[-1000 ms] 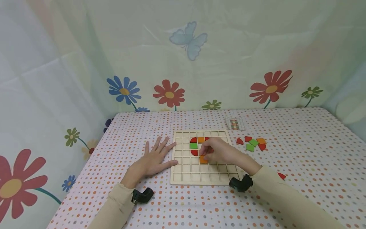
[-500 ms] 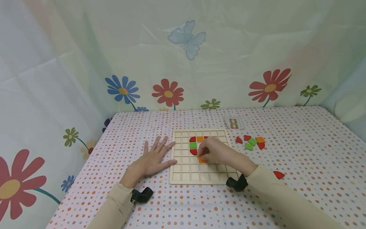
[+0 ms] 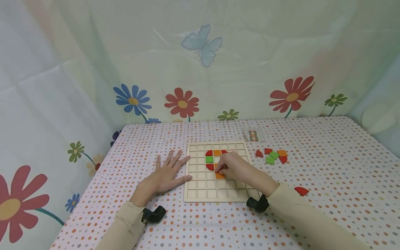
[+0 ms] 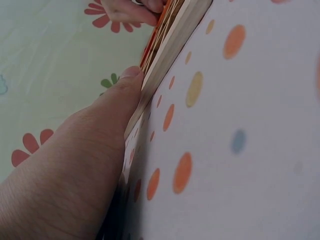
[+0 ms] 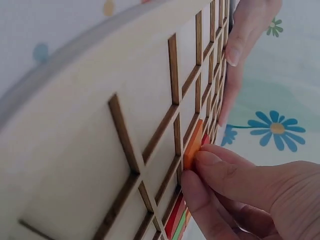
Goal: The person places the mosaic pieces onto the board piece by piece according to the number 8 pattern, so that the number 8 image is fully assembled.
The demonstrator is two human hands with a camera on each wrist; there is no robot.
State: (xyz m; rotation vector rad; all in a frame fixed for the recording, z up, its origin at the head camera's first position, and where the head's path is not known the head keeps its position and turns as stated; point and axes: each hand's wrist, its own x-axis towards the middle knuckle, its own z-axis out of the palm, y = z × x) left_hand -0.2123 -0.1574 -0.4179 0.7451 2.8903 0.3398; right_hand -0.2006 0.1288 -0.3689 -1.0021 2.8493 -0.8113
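Observation:
A wooden grid board (image 3: 200, 192) lies on the table. My left hand (image 3: 164, 177) rests flat beside it, fingers spread, with fingertips and thumb at the board's left edge; the left wrist view shows the thumb (image 4: 120, 90) against that edge. My right hand (image 3: 239, 168) reaches over the middle of the board. Its thumb and finger pinch at an orange square tile (image 5: 193, 145) in the grid. Just above sit a red quarter-round tile (image 3: 209, 167), a green tile (image 3: 209, 159) and an orange tile (image 3: 217, 152). The right hand hides the cells under it.
Right of the board lies a loose group of red, orange and green tiles (image 3: 270, 160). One red quarter-round piece (image 3: 301, 191) lies apart, near the right sleeve. A small printed pattern card (image 3: 253, 135) is behind the board. A flowered curtain (image 3: 150, 52) hangs behind the table.
My right hand stays over the same cells, its fingers shifting only slightly at the orange tile. More of the red piece near the right sleeve shows. The left hand holds its place.

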